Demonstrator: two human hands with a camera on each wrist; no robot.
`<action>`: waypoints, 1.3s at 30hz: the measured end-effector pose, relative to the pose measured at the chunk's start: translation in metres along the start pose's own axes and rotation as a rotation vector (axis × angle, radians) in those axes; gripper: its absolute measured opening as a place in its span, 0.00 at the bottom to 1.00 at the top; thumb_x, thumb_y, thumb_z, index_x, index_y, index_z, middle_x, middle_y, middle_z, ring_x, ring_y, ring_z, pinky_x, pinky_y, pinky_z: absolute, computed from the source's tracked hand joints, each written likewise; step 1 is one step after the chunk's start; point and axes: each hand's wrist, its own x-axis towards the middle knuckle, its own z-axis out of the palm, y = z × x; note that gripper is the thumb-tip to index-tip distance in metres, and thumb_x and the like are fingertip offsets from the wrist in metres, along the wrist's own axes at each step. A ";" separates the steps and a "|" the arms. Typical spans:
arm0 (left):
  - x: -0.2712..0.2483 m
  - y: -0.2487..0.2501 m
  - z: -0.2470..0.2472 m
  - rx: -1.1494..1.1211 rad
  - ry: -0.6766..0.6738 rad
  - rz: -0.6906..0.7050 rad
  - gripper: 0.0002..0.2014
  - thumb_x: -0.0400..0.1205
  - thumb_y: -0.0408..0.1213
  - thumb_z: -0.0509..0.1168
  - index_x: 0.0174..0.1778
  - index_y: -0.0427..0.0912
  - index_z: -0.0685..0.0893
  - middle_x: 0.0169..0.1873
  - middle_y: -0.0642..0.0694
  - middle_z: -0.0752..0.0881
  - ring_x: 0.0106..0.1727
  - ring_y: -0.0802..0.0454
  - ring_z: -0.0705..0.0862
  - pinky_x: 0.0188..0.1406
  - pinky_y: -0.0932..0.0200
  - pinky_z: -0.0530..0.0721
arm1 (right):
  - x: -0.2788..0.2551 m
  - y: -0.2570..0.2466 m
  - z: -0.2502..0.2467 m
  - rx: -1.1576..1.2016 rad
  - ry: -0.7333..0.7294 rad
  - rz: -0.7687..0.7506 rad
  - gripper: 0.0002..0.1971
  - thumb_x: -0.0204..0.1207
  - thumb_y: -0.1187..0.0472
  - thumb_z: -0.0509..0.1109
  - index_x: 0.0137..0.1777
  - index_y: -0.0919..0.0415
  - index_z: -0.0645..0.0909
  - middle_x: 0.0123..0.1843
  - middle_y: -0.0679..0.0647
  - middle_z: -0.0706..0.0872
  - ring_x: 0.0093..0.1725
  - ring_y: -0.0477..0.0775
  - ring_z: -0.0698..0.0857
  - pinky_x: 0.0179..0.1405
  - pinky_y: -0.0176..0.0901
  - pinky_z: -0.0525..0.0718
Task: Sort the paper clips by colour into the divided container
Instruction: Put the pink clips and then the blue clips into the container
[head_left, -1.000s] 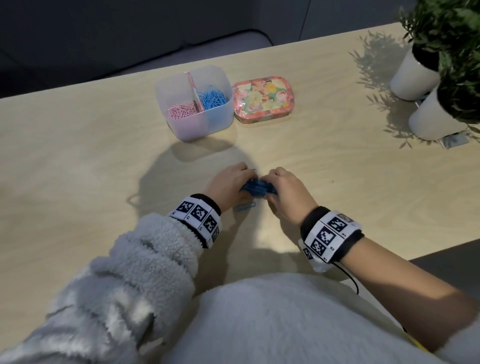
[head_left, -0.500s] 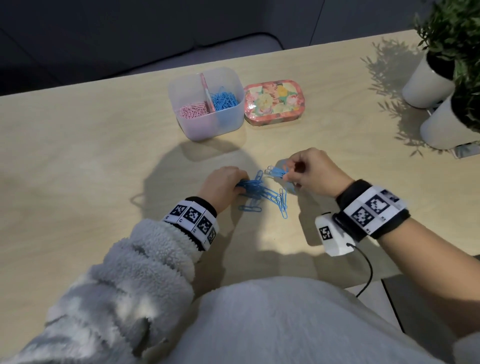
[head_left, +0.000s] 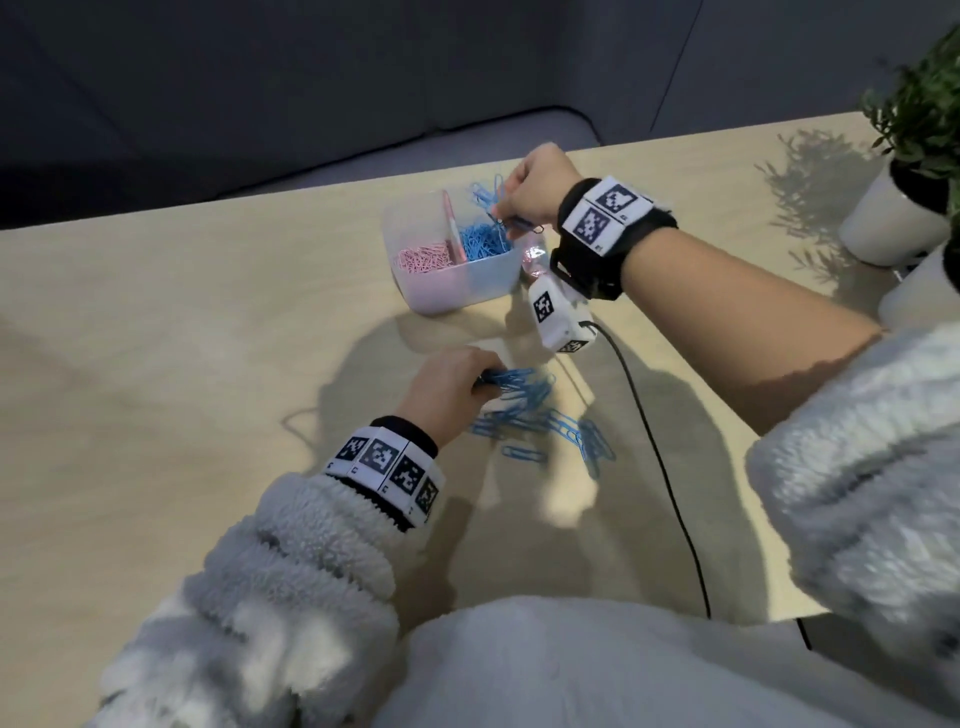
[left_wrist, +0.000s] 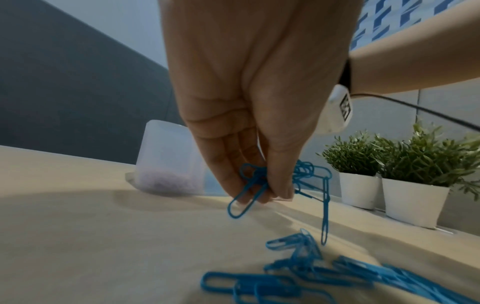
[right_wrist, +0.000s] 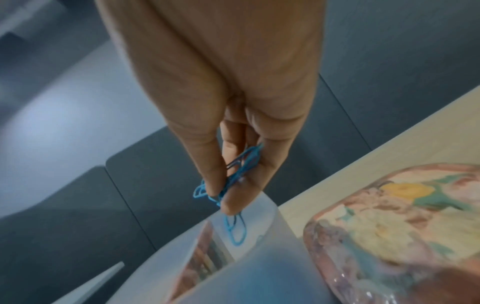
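Observation:
The translucent divided container stands at the table's far middle, pink clips in its left compartment and blue clips in its right one. My right hand hovers over the blue compartment and pinches a bunch of blue clips that dangles above it. Nearer me, my left hand pinches a tangle of blue clips just above the table. Several loose blue clips lie to its right.
A flowered tin lies right of the container, mostly hidden behind my right wrist in the head view. Two white plant pots stand at the far right. A black cable runs from my right wrist across the table to its near edge.
My right hand has lifted a bunch of blue clips from the pile and carried it away from me to above the container. My left hand has stayed at the pile.

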 end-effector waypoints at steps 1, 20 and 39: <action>0.002 0.000 -0.004 -0.026 0.007 -0.016 0.09 0.77 0.33 0.67 0.52 0.37 0.85 0.48 0.39 0.87 0.51 0.41 0.83 0.47 0.58 0.73 | 0.003 -0.001 0.005 -0.051 -0.023 0.012 0.05 0.69 0.64 0.76 0.37 0.61 0.81 0.39 0.58 0.88 0.35 0.50 0.89 0.48 0.47 0.90; 0.140 0.018 -0.078 0.129 0.254 -0.332 0.13 0.76 0.32 0.70 0.55 0.31 0.84 0.56 0.34 0.86 0.60 0.38 0.83 0.58 0.49 0.80 | -0.114 0.117 -0.009 0.345 0.111 0.064 0.10 0.79 0.70 0.63 0.38 0.64 0.80 0.34 0.59 0.83 0.26 0.45 0.84 0.30 0.34 0.86; -0.002 -0.027 0.004 0.042 -0.175 -0.083 0.24 0.68 0.48 0.76 0.55 0.40 0.80 0.45 0.46 0.77 0.43 0.49 0.77 0.50 0.54 0.79 | -0.191 0.174 0.044 -0.074 -0.013 0.074 0.21 0.60 0.65 0.81 0.48 0.57 0.74 0.35 0.53 0.76 0.37 0.56 0.74 0.43 0.47 0.73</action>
